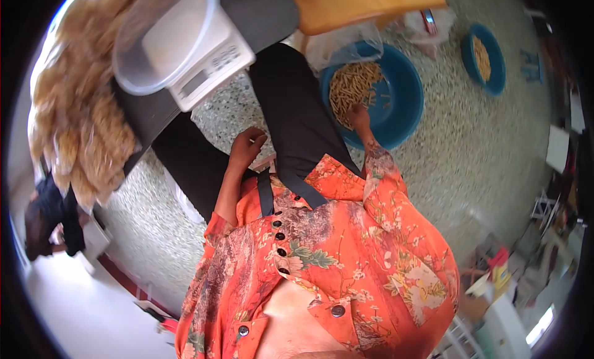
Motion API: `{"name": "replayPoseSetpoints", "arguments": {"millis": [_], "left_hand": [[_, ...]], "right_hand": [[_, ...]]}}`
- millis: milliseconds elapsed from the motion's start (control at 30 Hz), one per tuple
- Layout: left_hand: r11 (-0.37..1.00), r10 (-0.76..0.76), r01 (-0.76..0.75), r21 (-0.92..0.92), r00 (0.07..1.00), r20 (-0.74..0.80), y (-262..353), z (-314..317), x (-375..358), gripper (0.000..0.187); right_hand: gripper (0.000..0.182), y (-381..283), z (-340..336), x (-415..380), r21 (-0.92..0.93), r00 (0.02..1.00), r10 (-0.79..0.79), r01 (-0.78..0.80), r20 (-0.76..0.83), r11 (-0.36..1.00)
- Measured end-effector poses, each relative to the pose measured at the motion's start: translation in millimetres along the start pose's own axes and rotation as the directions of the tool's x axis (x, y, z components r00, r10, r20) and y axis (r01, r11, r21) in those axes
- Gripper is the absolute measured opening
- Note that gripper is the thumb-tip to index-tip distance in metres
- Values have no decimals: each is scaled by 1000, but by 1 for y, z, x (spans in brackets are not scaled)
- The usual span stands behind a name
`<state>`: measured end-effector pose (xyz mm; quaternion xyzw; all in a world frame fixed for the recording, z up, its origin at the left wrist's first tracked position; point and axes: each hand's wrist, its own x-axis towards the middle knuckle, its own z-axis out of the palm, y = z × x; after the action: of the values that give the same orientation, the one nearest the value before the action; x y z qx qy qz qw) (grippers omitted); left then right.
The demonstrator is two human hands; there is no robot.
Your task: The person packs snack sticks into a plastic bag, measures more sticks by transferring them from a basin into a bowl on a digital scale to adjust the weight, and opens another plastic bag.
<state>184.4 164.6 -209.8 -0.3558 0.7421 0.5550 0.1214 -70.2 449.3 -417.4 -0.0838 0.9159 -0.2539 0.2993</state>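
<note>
My left hand (247,147) hovers above my lap beside my dark trouser leg, its fingers slightly bent and partly apart, with nothing visible in it. My right hand (359,116) reaches down into a blue basin (405,102), at the edge of a heap of thin tan sticks (352,84). Its fingertips are hidden among the sticks, so any grip is unclear. Ahead of my left hand, a white digital scale (213,65) rests on a dark surface, with a clear round plastic bowl (133,62) on it.
Clear bags of tan pieces (86,130) are piled at the left. A yellow-orange surface (371,5) and a plastic bag (346,47) adjoin the basin. Another blue basin (500,68) stands on the speckled floor (445,161). A person in dark clothing (52,213) is at the left edge.
</note>
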Motion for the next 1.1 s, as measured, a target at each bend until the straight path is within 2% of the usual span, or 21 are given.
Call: {"name": "replayPoseSetpoints", "arguments": {"millis": [133, 200, 333, 433, 500, 533, 600, 733, 767, 833, 900, 1000, 1100], "left_hand": [[1000, -28, 28, -8, 999, 25, -3, -3, -4, 19], [999, -29, 29, 13, 999, -12, -4, -3, -8, 19], [994, -41, 40, 98, 999, 11, -12, -8, -11, 19], [994, -81, 79, 78, 997, 18, -7, -13, -18, 19], [990, -69, 67, 122, 998, 14, -2, -15, -21, 20], [990, -67, 64, 126, 998, 20, -4, -17, -22, 20], [977, -129, 124, 175, 991, 21, -9, -18, -23, 20], [976, -64, 66, 207, 998, -14, -11, -23, -34, 28], [973, 40, -29, 228, 998, -42, -14, -24, -36, 31], [968, 48, -34, 250, 998, -52, -5, -23, -42, 31], [962, 55, -36, 270, 996, -63, 11, -21, -45, 30], [958, 0, 16, 286, 999, -54, 25, -19, -53, 30], [957, 25, -8, 291, 998, -54, 35, -17, -57, 31]], "right_hand": [[58, -15, -1, -15, 118, 994, 110, -107, -22, 987], [58, -22, -3, -16, 69, 991, 128, -130, 41, 989], [58, -25, -11, -11, 108, 987, 160, -161, 11, 981], [60, -21, -22, 1, 187, 987, 164, -160, -6, 969], [61, -13, -28, 20, 127, 986, 88, -69, -145, 990], [61, -11, -33, 30, 129, 985, 94, -75, -148, 989], [63, -3, -40, 49, 111, 957, 12, 21, -289, 994], [67, -15, -71, 82, 149, 969, 105, -73, -222, 986], [69, -14, -77, 92, 178, 972, 52, -11, -227, 984], [72, -18, -81, 100, 212, 975, 2, 46, -222, 976], [76, -36, -94, 102, 117, 936, 35, 7, -351, 993], [82, -31, -92, 119, 177, 941, 95, -38, -326, 983], [81, -33, -91, 126, 141, 957, 66, -27, -282, 990]]}}
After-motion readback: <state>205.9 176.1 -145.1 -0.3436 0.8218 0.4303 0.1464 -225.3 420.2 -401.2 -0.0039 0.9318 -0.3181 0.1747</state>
